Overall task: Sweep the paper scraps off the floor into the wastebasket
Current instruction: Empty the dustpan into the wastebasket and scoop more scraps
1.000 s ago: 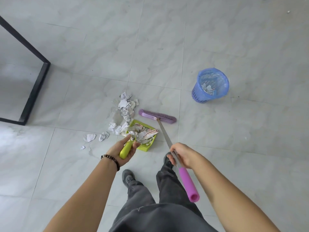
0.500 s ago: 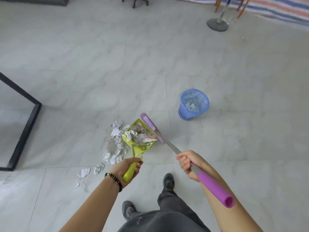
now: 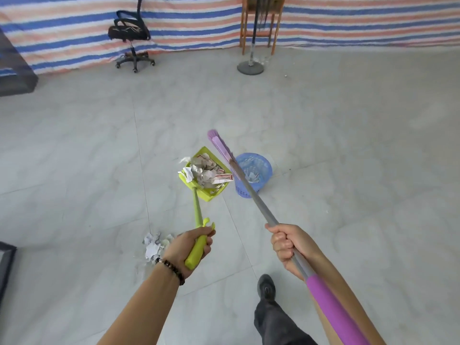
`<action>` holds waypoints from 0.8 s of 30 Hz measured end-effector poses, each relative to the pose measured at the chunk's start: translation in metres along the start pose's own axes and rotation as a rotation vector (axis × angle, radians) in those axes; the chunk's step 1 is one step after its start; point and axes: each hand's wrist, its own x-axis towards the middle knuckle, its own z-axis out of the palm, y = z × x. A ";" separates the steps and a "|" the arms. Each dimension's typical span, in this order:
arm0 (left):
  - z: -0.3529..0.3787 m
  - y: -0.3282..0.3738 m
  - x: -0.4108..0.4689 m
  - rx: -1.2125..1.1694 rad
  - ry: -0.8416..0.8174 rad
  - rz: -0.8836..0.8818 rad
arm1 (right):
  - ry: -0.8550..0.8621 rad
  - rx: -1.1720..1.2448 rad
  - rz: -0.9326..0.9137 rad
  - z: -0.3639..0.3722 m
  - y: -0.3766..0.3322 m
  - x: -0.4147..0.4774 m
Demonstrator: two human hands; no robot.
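Observation:
My left hand point(image 3: 190, 247) grips the handle of a lime-green dustpan point(image 3: 199, 188), raised off the floor and heaped with paper scraps point(image 3: 205, 171). The pan hangs just left of the blue wastebasket point(image 3: 258, 168), which holds some scraps inside. My right hand point(image 3: 290, 245) is shut on the grey shaft of a purple broom point(image 3: 220, 145); its head is lifted and crosses in front of the basket's left rim. A small pile of leftover scraps point(image 3: 153, 245) lies on the floor beside my left wrist.
Grey tiled floor all round. A black office chair point(image 3: 130, 33) and a fan stand base point(image 3: 250, 67) with a wooden stool point(image 3: 260, 21) stand at the far striped tarp wall. A dark frame point(image 3: 6, 260) is at the left edge. My shoe point(image 3: 266, 286) is below.
The loaded dustpan and the broom have been lifted off the floor and carried right toward the wastebasket. My view has tilted up, and the scrap pile now lies behind my left hand.

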 end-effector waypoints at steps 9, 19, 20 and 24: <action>0.105 0.020 0.061 0.083 -0.003 -0.013 | 0.014 0.117 -0.079 -0.050 -0.095 0.046; 0.201 0.032 0.151 0.377 0.055 0.042 | 0.086 0.220 -0.043 -0.123 -0.200 0.103; 0.206 0.032 0.159 0.402 0.057 0.039 | 0.094 0.225 -0.028 -0.128 -0.202 0.109; 0.213 0.034 0.194 0.630 0.095 0.012 | 0.124 0.285 0.023 -0.137 -0.207 0.134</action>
